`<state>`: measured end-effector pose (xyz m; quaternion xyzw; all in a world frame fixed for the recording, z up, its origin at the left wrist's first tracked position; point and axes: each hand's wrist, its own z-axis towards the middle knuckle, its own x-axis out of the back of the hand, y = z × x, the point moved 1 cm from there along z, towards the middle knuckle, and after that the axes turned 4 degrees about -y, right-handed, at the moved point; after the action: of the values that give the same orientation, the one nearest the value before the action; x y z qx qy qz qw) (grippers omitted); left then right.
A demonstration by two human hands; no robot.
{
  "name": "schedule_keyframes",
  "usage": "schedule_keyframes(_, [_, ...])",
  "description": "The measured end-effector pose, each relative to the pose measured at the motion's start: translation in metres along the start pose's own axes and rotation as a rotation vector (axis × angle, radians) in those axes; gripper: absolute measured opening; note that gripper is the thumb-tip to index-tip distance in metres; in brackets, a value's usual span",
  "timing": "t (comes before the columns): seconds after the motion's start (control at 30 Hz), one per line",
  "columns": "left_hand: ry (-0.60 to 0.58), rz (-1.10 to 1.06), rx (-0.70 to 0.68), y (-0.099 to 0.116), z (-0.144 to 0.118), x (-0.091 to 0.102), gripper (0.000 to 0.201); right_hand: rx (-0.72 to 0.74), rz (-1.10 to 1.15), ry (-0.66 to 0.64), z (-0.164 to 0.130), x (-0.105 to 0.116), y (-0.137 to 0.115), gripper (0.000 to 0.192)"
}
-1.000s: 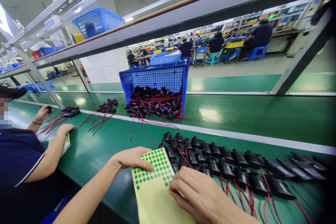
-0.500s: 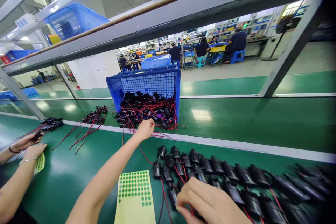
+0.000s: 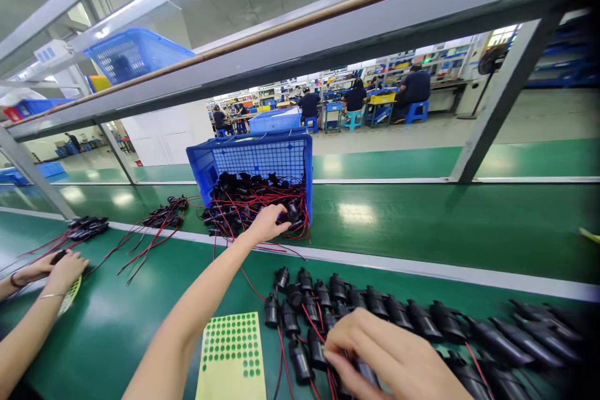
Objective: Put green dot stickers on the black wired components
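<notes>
A black plug (image 3: 291, 212) with red wires lies at the front right of the pile inside a blue basket (image 3: 253, 159), which stands tilted on the far green belt. The left hand (image 3: 267, 223) reaches out to it at full stretch, its fingers (image 3: 279, 212) curled around the plug and touching it. The right hand (image 3: 389, 356) rests low on the near surface (image 3: 122, 319), its fingers (image 3: 344, 367) bent and pressed onto the left end of a long row of black plugs (image 3: 412, 319); I cannot tell whether they pinch one. Red wires (image 3: 281, 359) trail from that row toward the near edge. Just left of them lies a pale yellow sheet of green dot stickers (image 3: 232, 356), apart from both hands. Further left, two bundles of wired plugs (image 3: 162, 219) sit on the white strip between the belts, and another person's hands (image 3: 60, 265) rest on the surface over a second sticker sheet (image 3: 69, 295).
</notes>
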<state>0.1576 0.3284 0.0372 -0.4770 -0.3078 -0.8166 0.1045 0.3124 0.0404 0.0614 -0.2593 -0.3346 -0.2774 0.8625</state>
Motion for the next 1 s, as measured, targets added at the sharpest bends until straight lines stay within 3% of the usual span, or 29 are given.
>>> schedule_keyframes(0.17, [0.289, -0.361, 0.032, 0.067, -0.024, 0.056, 0.029, -0.021, 0.032, 0.121, 0.007, 0.029, -0.005, 0.013])
schedule_keyframes(0.27, [0.343, -0.541, 0.009, 0.114, -0.054, 0.087, 0.041, -0.08, 0.077, 0.178, 0.007, 0.042, -0.008, 0.013])
schedule_keyframes(0.37, [0.326, -0.619, 0.015, 0.16, -0.098, 0.096, 0.046, -0.158, 0.138, 0.154, 0.002, 0.05, -0.009, 0.013])
schedule_keyframes(0.5, [0.239, -0.72, 0.122, 0.206, -0.158, 0.074, 0.023, -0.288, 0.309, 0.038, -0.005, 0.051, -0.011, 0.017])
schedule_keyframes(0.63, [0.103, -0.816, 0.226, 0.231, -0.195, 0.042, 0.018, -0.387, 0.493, -0.037, -0.005, 0.045, -0.022, 0.024])
schedule_keyframes(0.8, [0.017, -0.963, 0.284, 0.242, -0.209, 0.014, 0.032, -0.415, 0.572, -0.225, -0.001, 0.037, -0.045, 0.019])
schedule_keyframes(1.0, [0.052, -0.963, 0.264, 0.241, -0.211, -0.001, 0.028, -0.394, 0.523, -0.318, -0.002, 0.029, -0.056, 0.016])
